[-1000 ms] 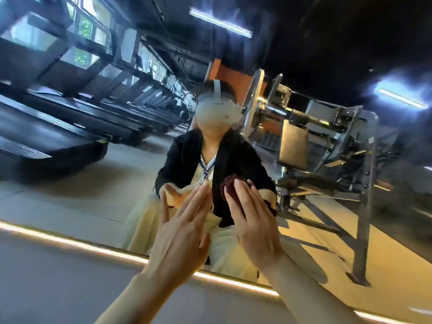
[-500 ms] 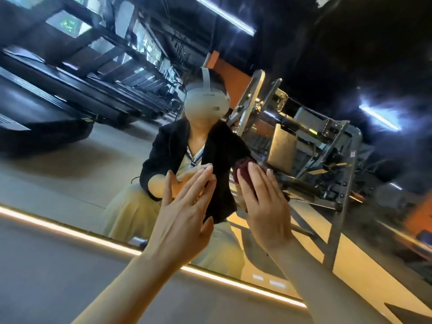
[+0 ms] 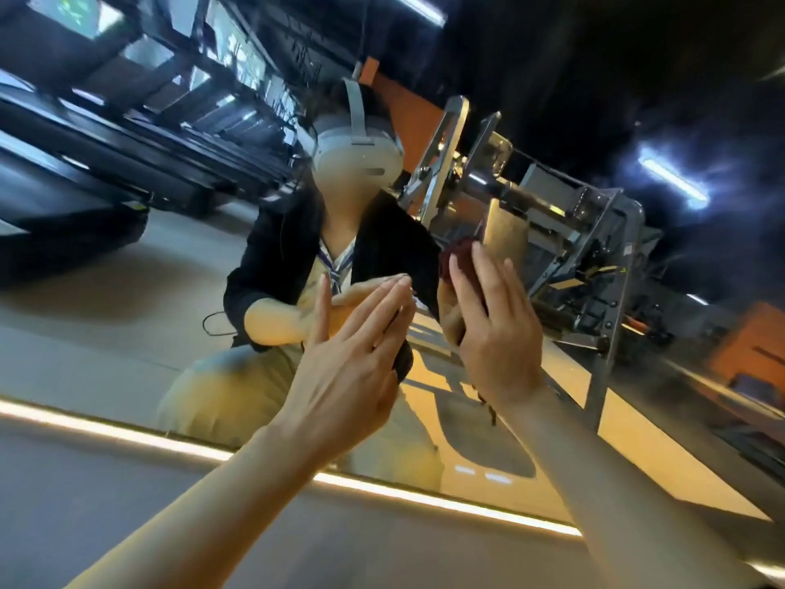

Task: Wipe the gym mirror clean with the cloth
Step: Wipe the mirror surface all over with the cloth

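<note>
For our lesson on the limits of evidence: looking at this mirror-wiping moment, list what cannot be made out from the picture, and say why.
Head view only:
- Cloth: mostly hidden behind the right hand; only a dark red bit shows above the fingers, so its size and shape are unknown.
- Left hand: seen from behind, so palm contact with the mirror cannot be judged.
- Dirt or streaks on the glass: lost in reflections and blur.
- Mirror's upper and side edges: cut off by the frame.

The scene is dim, with a dark ceiling; light comes from long ceiling lamps (image 3: 673,177) that flare with glare in the mirror (image 3: 127,316), from windows (image 3: 80,10) at the top left, and from a warm light strip (image 3: 297,469) along the mirror's lower edge. The wide lens bends and tilts lines near the borders. The right edge is smeared with blur.
</note>
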